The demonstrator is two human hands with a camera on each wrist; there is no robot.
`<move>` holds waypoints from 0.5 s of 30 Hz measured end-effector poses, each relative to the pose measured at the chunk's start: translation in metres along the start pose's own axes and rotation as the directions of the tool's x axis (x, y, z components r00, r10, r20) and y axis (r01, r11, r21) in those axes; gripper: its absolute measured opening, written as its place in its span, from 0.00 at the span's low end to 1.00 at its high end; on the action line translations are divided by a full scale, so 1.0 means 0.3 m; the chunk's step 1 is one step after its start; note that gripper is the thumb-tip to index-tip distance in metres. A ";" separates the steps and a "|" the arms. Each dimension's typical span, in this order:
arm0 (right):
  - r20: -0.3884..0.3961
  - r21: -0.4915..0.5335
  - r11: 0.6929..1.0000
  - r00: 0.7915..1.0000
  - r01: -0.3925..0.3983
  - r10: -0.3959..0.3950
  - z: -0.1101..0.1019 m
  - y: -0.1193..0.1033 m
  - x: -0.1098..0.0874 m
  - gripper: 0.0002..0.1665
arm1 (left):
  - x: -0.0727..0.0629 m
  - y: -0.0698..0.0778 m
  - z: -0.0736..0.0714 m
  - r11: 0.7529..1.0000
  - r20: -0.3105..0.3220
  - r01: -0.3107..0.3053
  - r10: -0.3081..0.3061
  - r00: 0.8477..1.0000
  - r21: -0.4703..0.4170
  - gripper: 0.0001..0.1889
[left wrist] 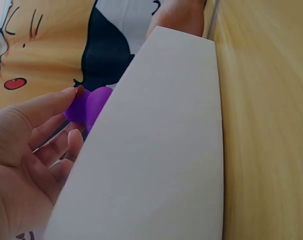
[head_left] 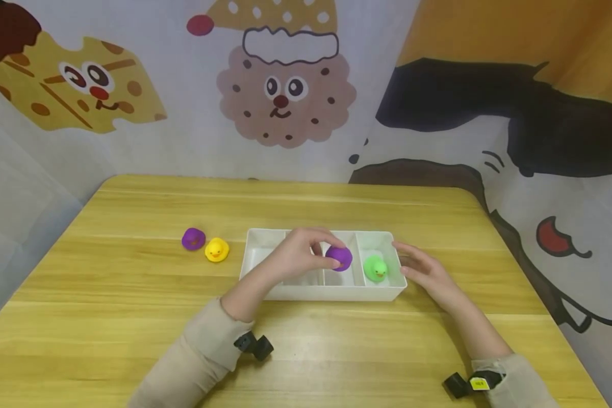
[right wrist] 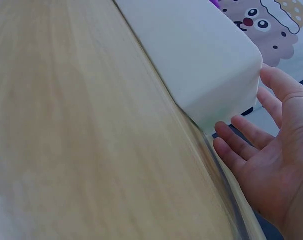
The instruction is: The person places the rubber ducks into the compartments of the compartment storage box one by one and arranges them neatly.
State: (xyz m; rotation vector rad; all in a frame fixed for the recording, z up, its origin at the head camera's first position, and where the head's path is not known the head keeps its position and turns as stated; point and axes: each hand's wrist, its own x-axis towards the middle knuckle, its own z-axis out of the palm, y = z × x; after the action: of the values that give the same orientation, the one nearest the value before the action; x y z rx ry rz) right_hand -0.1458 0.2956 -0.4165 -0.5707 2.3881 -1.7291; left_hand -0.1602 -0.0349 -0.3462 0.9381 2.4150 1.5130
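Between thumb and fingers my left hand (head_left: 306, 252) pinches a purple rubber duck (head_left: 339, 258) over the third compartment from the left of a white divided box (head_left: 331, 293). In the left wrist view the purple duck (left wrist: 95, 104) is partly hidden behind the box wall (left wrist: 146, 145). A green rubber duck (head_left: 375, 268) sits in the rightmost compartment. My right hand (head_left: 428, 271) is at the box's right end, fingers loosely extended. The right wrist view has that hand (right wrist: 271, 145) with its fingertips right at the box's end wall (right wrist: 226, 100).
Left of the box, a yellow rubber duck (head_left: 216, 250) and another purple duck (head_left: 193, 239) stand close together on the wooden table (head_left: 132, 317). Behind the table hangs a cloth (head_left: 183, 153) printed with cartoon figures.
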 end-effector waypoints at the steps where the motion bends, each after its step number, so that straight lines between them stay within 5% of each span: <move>1: 0.000 0.001 1.000 1.000 -0.004 0.004 0.000 0.000 0.000 0.30 | 0.002 0.002 0.001 1.000 0.004 0.008 -0.008 1.000 0.004 0.13; 15: -0.006 -0.008 1.000 1.000 -0.027 0.027 0.000 -0.007 -0.003 0.30 | 0.034 -0.037 0.029 0.998 0.033 0.063 -0.063 0.997 0.028 0.15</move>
State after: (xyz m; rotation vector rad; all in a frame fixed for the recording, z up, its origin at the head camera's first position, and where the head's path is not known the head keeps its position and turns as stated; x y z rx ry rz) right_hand -0.1447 0.2954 -0.4146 -0.5326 2.3963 -1.7128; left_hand -0.1694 -0.0257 -0.3578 0.8767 2.4226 1.4354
